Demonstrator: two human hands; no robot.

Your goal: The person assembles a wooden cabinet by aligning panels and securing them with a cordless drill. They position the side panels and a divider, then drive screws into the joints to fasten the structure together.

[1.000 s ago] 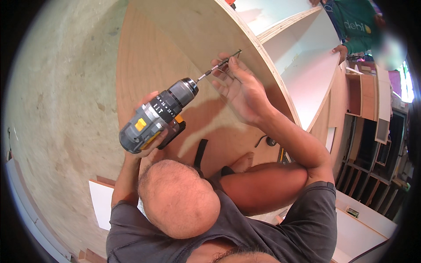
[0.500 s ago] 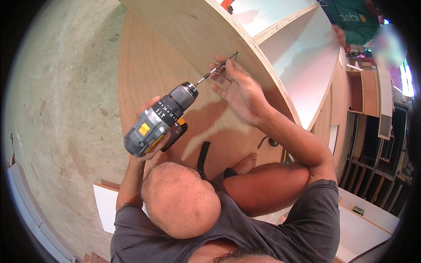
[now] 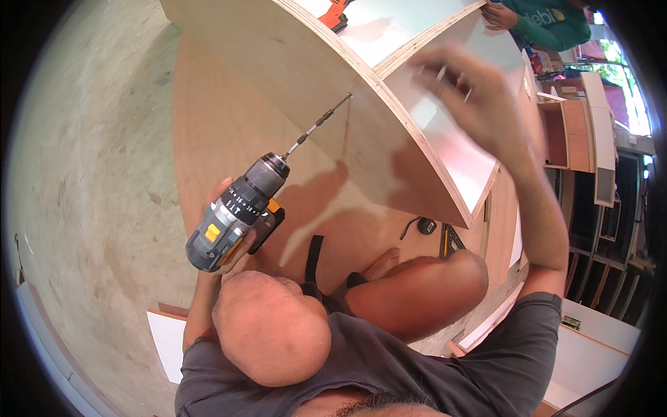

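Observation:
My left hand [image 3: 240, 254] is wrapped around the grip of a grey and black cordless drill [image 3: 221, 224] with yellow parts. From its chuck a long, thin bit [image 3: 303, 137] points up and right. The bit's tip meets the face of a standing plywood panel [image 3: 278, 80], and its shadow runs up to the same spot; whether a screw sits there is too small to tell. My right hand [image 3: 479, 101] is raised over the panel's edge, before a white-faced compartment. Its fingers are bent and smeared by motion, so their hold cannot be made out.
A curved plywood sheet [image 3: 208, 118] lies under the work. Near my bent legs are a tape measure [image 3: 426, 226], a black square [image 3: 448, 241] and a black strap [image 3: 314, 257]. An orange tool [image 3: 335, 15] rests behind the panel. Another person's hand [image 3: 499, 15] touches the far divider.
My right hand has left the bit and swung right and up over the panel's edge. The drill appears slightly lower and further left, its bit pointing at the panel.

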